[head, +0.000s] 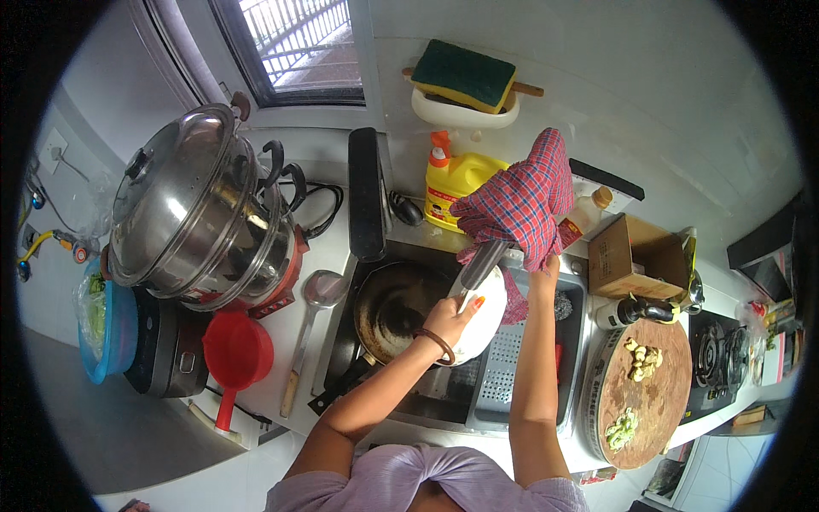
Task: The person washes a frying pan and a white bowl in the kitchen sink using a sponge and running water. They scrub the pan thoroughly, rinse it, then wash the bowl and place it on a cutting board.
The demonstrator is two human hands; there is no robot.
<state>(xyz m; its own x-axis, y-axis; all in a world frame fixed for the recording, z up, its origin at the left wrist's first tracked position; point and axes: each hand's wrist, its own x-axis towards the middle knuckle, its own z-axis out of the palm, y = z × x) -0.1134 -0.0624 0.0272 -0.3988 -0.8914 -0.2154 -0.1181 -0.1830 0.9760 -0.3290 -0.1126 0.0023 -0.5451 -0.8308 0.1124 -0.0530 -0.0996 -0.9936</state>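
Note:
My left hand (450,320) grips the edge of a white plate (484,317), held tilted over the sink. By the grey faucet head (484,264), my right hand (545,272) is at the lower edge of a red and blue checked cloth (528,195), its fingers largely hidden. A worn frying pan (397,307) lies in the left side of the sink, below my left forearm. Beneath the plate and right arm sits a grey perforated colander tray (502,377). A yellow detergent jug (464,179) with a red cap stands behind the sink.
Left of the sink are a stacked steel steamer (192,211), a ladle (313,320) and a red plastic dipper (237,355). A round chopping board (646,397) with chopped pieces stands at the right, before a cardboard box (614,262). A gas stove (716,358) lies beyond. A sponge (464,75) rests on a wall holder.

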